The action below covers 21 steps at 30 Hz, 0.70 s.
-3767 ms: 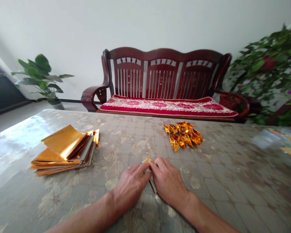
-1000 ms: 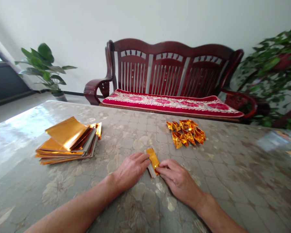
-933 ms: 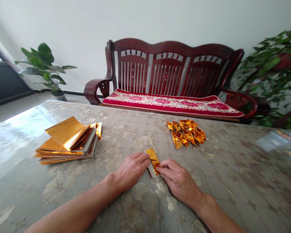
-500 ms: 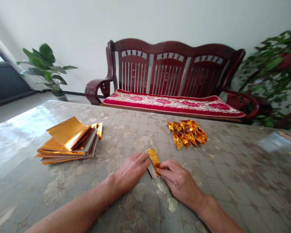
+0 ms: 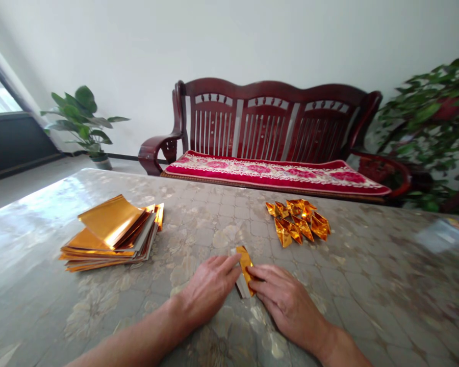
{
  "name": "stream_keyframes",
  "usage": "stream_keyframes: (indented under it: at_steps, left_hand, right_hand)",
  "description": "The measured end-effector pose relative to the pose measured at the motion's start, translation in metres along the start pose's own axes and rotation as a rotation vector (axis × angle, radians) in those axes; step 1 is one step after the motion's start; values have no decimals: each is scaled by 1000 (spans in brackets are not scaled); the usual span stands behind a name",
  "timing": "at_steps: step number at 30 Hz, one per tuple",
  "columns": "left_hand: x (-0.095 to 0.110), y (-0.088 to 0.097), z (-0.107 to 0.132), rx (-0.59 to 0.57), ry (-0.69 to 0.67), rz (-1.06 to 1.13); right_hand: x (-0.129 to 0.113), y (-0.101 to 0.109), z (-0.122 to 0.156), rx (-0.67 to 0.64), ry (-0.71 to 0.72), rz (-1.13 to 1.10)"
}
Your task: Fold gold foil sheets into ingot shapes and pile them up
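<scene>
A narrow folded strip of gold foil paper (image 5: 246, 265) lies on the table between my hands, its silver underside showing along the near edge. My left hand (image 5: 210, 288) rests flat beside it, fingertips pressing its left edge. My right hand (image 5: 285, 303) has its fingers curled, pinching the strip's right edge and lifting that side a little. A stack of flat gold sheets (image 5: 110, 234) sits to the left. A small pile of finished folded gold pieces (image 5: 298, 224) lies further back on the right.
The table (image 5: 367, 285) has a glossy floral-patterned cover. Behind it stands a dark red wooden bench (image 5: 268, 122) with a red cushion. Potted plants stand at the far left (image 5: 82, 120) and at the right (image 5: 436, 117). Blurred papers (image 5: 439, 232) lie at the table's right edge.
The gold strip has been folded narrower, its right side turned up by my right hand. My head view has shifted slightly; the hands stay in nearly the same place.
</scene>
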<state>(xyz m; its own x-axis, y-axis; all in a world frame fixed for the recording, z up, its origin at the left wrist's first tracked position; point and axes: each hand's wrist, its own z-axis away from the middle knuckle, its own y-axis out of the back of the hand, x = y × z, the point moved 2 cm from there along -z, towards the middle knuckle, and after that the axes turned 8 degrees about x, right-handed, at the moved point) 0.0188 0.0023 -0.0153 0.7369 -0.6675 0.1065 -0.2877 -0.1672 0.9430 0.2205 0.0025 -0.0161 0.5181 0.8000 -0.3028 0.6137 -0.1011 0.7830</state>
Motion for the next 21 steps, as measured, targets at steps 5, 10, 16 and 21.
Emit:
stream_keyframes:
  at_steps: [5, 10, 16, 21]
  left_hand:
    - [-2, 0, 0, -18, -19, 3]
    - [-2, 1, -2, -31, -3, 12]
    - [-1, 1, -4, -27, 30, 24]
    - [1, -3, -5, 3, 88, 11]
  right_hand:
    - [1, -1, 0, -19, -9, -8]
    - [1, -2, 1, -31, -7, 2]
    - [0, -2, 1, -45, -7, 10]
    - [-2, -1, 0, -38, 1, 20]
